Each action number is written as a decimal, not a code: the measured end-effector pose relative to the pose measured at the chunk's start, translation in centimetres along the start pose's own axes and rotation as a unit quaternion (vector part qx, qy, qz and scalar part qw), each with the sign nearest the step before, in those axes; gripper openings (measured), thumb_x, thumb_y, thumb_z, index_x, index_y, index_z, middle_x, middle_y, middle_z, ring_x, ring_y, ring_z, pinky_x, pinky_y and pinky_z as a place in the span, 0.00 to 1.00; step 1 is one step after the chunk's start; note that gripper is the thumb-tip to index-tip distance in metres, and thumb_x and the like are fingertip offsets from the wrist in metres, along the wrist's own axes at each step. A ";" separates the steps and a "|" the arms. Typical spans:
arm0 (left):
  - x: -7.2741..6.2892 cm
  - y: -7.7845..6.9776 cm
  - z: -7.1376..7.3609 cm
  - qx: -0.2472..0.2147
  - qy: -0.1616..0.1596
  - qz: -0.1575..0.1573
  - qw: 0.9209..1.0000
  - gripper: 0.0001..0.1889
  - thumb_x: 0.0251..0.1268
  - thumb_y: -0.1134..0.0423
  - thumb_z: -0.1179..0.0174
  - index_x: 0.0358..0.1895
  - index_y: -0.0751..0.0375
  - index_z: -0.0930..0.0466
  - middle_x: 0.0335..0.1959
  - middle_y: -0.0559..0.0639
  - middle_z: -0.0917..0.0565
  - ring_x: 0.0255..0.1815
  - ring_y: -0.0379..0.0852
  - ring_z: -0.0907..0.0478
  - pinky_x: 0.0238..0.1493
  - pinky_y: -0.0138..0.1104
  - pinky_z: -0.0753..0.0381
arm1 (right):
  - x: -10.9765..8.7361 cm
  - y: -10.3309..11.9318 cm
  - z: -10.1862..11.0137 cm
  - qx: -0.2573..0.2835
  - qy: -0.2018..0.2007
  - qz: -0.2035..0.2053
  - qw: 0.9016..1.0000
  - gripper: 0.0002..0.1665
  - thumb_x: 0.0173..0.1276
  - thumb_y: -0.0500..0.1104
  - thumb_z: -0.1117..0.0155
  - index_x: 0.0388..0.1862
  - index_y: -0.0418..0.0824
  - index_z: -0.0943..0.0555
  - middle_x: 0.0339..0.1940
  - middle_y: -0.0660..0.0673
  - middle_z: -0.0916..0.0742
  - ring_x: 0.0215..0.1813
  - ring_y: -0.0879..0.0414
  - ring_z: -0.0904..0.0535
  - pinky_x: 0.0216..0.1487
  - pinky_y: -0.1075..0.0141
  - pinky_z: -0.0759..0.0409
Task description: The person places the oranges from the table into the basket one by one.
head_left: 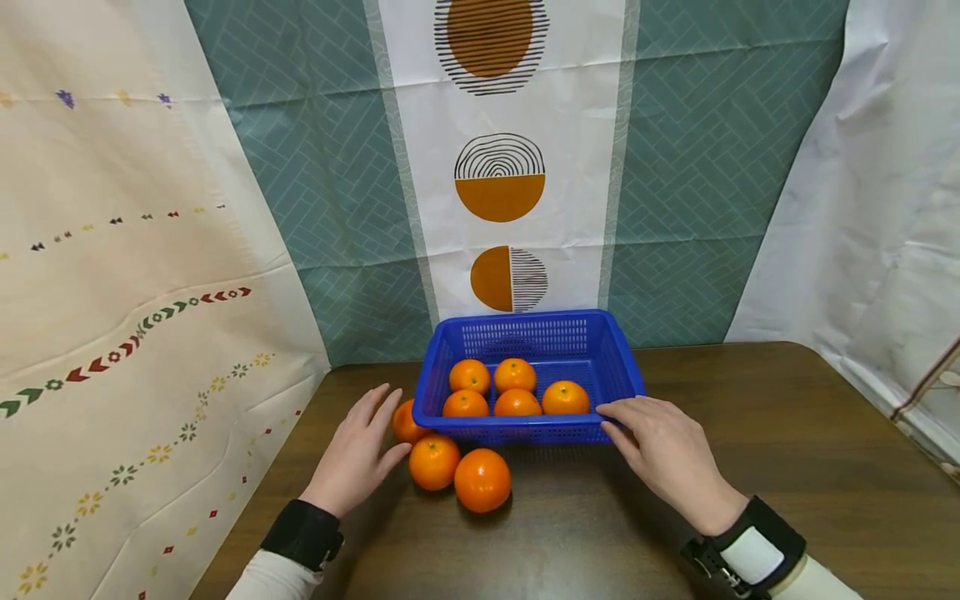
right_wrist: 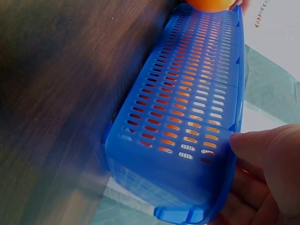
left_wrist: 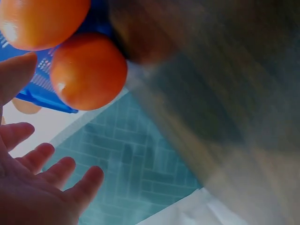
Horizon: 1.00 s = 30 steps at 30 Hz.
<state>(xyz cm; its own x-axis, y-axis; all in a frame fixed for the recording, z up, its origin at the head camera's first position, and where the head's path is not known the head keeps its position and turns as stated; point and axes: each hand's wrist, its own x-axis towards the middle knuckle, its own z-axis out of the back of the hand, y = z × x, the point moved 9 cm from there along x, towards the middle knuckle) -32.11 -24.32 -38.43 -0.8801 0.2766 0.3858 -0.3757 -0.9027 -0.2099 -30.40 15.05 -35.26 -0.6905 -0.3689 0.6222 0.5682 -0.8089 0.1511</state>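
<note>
A blue plastic basket with slotted walls stands on the table, several oranges inside it. My right hand grips its front right corner; in the right wrist view the thumb presses the outside of the rim while the fingers go over to the inside. Outside the basket lie three oranges: one front orange, another orange beside it, and a third orange partly hidden by the basket's left corner. Just left of these, my left hand is spread with nothing in it, its thumb close to the nearest oranges.
The dark wooden table stretches to both sides. Behind the basket hangs a green and white patterned cloth, close to the table's back edge. A cream embroidered cloth borders the left side, and a white cloth the right.
</note>
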 end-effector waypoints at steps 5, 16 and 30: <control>0.5 1.0 -1.1 -0.034 0.017 0.026 0.999 0.43 0.72 0.54 0.23 0.84 0.62 0.34 0.84 0.67 0.36 0.81 0.71 0.33 0.73 0.67 0.28 | -0.1 -0.1 -0.1 -0.001 0.003 -0.005 1.000 0.16 0.73 0.45 0.20 0.56 0.44 0.08 0.49 0.46 0.06 0.54 0.46 0.09 0.62 0.42 0.15; 1.6 1.4 -2.5 -0.047 0.044 0.033 0.997 0.40 0.72 0.58 0.22 0.83 0.62 0.30 0.82 0.65 0.33 0.80 0.69 0.31 0.73 0.64 0.27 | -0.2 -0.2 0.0 -0.003 -0.005 -0.001 1.000 0.15 0.72 0.45 0.19 0.55 0.44 0.07 0.49 0.47 0.06 0.54 0.46 0.09 0.61 0.43 0.14; 2.0 1.5 -3.2 -0.056 0.056 0.041 0.996 0.38 0.72 0.60 0.23 0.81 0.63 0.28 0.78 0.64 0.27 0.76 0.67 0.26 0.73 0.63 0.26 | -0.1 -0.2 -0.2 -0.005 0.002 -0.006 1.000 0.16 0.72 0.45 0.19 0.56 0.44 0.07 0.49 0.47 0.06 0.54 0.46 0.09 0.63 0.42 0.15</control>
<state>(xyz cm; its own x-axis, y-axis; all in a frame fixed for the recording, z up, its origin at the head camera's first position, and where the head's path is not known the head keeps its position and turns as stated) -35.41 -24.08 -40.83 -0.9340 0.2433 0.2616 -0.3247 -0.8836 -0.3373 -30.57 15.19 -35.45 -0.6988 -0.3606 0.6178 0.5554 -0.8178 0.1510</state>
